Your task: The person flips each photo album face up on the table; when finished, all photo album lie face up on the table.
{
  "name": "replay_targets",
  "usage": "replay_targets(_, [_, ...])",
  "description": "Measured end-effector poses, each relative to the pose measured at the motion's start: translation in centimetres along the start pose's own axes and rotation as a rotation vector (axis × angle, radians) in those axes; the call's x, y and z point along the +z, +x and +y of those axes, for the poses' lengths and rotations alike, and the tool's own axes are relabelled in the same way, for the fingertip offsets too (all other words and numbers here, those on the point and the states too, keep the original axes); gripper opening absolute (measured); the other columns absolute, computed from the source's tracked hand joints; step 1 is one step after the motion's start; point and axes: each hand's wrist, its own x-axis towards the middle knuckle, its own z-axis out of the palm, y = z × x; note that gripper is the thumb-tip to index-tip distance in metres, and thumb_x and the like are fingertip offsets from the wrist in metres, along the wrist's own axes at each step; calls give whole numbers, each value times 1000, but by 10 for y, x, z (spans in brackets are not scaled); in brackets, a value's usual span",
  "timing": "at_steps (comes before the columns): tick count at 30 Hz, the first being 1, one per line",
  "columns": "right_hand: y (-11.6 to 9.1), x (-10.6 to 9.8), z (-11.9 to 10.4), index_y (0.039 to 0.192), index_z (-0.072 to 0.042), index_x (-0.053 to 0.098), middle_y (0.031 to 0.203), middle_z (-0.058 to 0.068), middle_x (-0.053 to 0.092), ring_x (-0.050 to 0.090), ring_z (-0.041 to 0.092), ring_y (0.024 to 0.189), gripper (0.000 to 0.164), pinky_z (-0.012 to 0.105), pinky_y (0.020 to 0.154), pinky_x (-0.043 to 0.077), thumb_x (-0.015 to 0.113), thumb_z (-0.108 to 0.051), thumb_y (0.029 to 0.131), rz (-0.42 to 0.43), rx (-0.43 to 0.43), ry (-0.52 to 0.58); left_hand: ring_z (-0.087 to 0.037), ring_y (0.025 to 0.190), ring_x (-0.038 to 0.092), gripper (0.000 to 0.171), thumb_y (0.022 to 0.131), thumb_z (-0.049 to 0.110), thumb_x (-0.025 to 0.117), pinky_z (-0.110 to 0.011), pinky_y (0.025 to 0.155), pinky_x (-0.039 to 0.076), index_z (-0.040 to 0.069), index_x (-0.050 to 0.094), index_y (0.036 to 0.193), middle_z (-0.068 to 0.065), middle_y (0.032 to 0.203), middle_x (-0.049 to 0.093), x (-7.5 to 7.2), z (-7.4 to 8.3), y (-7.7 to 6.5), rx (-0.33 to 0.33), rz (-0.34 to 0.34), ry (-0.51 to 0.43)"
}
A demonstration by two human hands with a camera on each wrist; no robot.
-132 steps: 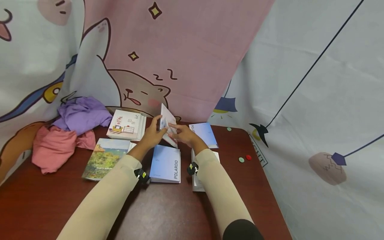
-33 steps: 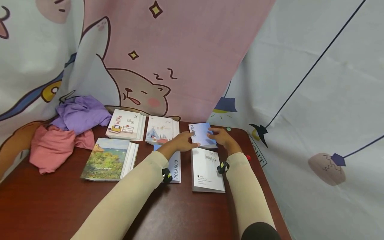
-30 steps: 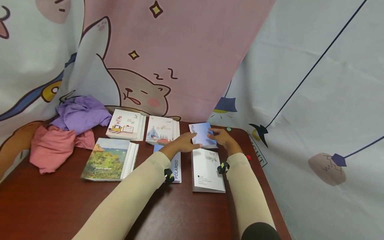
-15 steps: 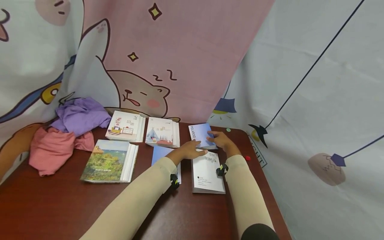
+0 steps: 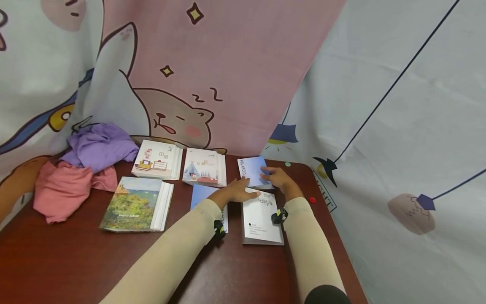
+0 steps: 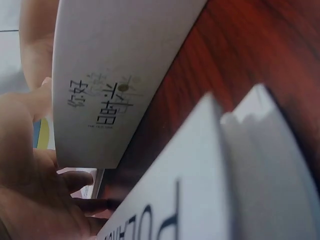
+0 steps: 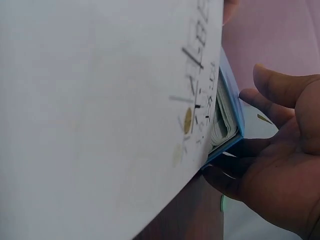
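My right hand (image 5: 281, 180) is at the right side of a small blue photo album (image 5: 255, 169) marked POLAROID. In the right wrist view its lower fingers touch the album's edge and the thumb (image 7: 282, 87) stands away from it. My left hand (image 5: 236, 191) is spread at that album's lower left corner, its thumb over the top end of a white album (image 5: 262, 221). That white album lies directly below the blue one. Under my left wrist, a second blue POLAROID album (image 5: 201, 195) is partly hidden.
Left of my hands lie a white album with a tent picture (image 5: 203, 166), another white album (image 5: 155, 160) and a landscape-cover photo album (image 5: 130, 204). Purple cloth (image 5: 100, 145) and pink cloth (image 5: 62, 190) are heaped at the far left. A red disc (image 5: 312, 200) sits near the right edge.
Earlier both hands held the tent-picture album upright; now it lies flat in the back row. Both hands have moved right to the small blue album, and the left has since slid slightly nearer me.
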Motion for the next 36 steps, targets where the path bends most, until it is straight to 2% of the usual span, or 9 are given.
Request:
replay_targets(4, [-5, -1, -4, 158, -21, 61, 177, 18, 38, 33, 43, 165, 53, 63, 134, 27, 73, -26, 106, 13, -7, 77, -50, 170, 11, 96, 107, 69, 51, -62, 138, 12, 7, 22, 175, -20, 183, 16, -4, -1, -1, -15, -1, -19])
replay_targets(11, [-10, -5, -6, 162, -25, 55, 174, 19, 41, 47, 41, 156, 54, 60, 130, 38, 67, -21, 110, 67, -16, 218, -51, 169, 10, 96, 107, 67, 52, -61, 139, 13, 7, 21, 175, -23, 182, 18, -3, -5, -1, 2, 7, -40])
replay_targets(16, [-10, -7, -6, 167, -28, 47, 174, 22, 39, 51, 45, 153, 62, 62, 124, 44, 65, -14, 110, 10, -19, 346, -49, 170, 12, 96, 106, 65, 56, -60, 138, 16, 8, 20, 175, -25, 182, 18, 0, -5, 0, 20, 37, -55])
replay_targets(22, [-11, -3, -11, 172, -32, 37, 181, 17, 27, 50, 46, 154, 71, 64, 120, 48, 65, -12, 110, -63, -29, 414, -43, 169, 22, 96, 107, 63, 57, -55, 137, 25, -1, 25, 172, -27, 180, 23, 1, 4, 2, 100, 123, -7])
replay_targets(26, [-12, -1, -13, 173, -33, 33, 182, 15, 26, 50, 45, 154, 70, 64, 120, 49, 61, -14, 112, -71, -51, 424, -45, 168, 25, 91, 107, 55, 62, -57, 135, 29, 10, 23, 175, -26, 179, 26, 2, 8, 1, 143, 182, -18])
replay_targets(29, [-11, -1, -13, 174, -35, 29, 183, 13, 24, 49, 46, 154, 66, 65, 118, 50, 53, -18, 116, -86, -71, 447, -44, 168, 23, 90, 108, 49, 65, -58, 135, 29, 14, 18, 177, -22, 181, 23, 1, 10, 1, 173, 197, -48])
replay_targets(33, [-11, -2, -12, 173, -38, 29, 181, 13, 27, 54, 46, 148, 59, 57, 106, 61, 46, -25, 118, -85, -93, 490, -43, 168, 25, 88, 109, 42, 65, -58, 135, 29, 13, 17, 177, -18, 182, 22, 0, 11, 1, 236, 222, -85])
replay_targets(36, [-10, -2, -15, 173, -39, 31, 179, 15, 29, 57, 46, 144, 58, 48, 92, 67, 46, -26, 119, -67, -108, 507, -43, 167, 28, 86, 109, 36, 67, -57, 135, 30, 11, 18, 176, -19, 180, 25, -1, 11, 3, 282, 240, -120])
